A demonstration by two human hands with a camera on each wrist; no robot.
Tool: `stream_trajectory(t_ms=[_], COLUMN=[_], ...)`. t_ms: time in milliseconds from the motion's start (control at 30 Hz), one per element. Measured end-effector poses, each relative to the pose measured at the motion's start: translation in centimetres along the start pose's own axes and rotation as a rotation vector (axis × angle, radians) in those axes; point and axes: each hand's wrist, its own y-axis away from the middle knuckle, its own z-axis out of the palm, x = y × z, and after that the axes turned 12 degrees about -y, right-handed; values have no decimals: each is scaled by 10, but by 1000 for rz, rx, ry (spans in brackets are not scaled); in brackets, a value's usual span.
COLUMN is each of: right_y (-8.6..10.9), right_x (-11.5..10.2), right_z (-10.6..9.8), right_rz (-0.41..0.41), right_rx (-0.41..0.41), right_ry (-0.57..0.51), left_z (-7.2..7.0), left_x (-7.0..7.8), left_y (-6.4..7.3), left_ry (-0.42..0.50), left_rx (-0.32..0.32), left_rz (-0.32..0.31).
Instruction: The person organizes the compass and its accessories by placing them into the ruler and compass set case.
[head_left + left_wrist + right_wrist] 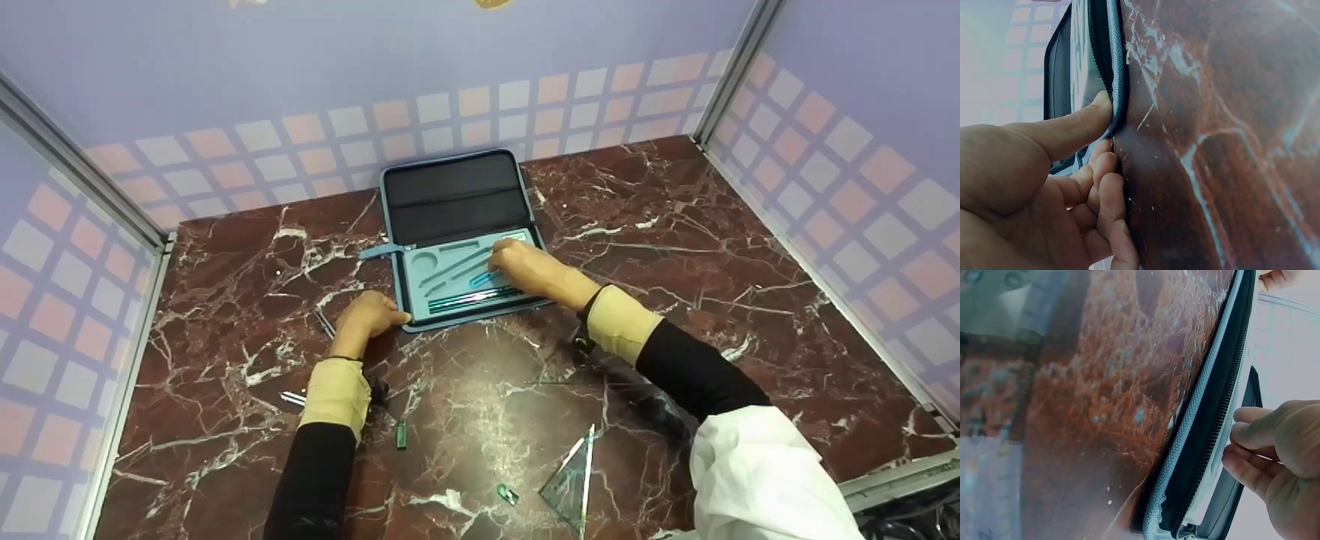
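An open blue zip case [442, 325] lies against the back wall, its dark lid [457, 199] leaning back. My left hand [365, 319] pinches its near left corner, thumb on the zipper edge and fingers below, as the left wrist view shows. The pale blue tray [421, 283] inside has shaped slots. Shiny green pencils [469, 299] lie along its near side. Over the tray's right half is my right hand [525, 266], fingers bent down toward it. Beside those fingers sits a bright blue piece [482, 279]. Whether the fingertips hold anything is hidden.
A clear set square [571, 480] and a small green-and-white item [508, 494] lie near the front. A small green block [401, 435] is right of my left forearm; thin white sticks [292, 398] lie left of it. Patterned walls [435, 112] enclose the marbled table [240, 300].
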Motion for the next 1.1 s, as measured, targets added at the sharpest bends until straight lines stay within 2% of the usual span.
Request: stream_trajectory(t_ms=[667,1100], right_y=[5,9], right_x=[-2,-6], right_z=[1,-2], right_rz=[-1,75], right_rx=[-47,-57], right_ry=[0,-37], left_z=[-1,0], left_x=[0,-1], left_y=[1,3], left_ry=[-1,1], left_rx=[-32,20], left_rz=[13,14])
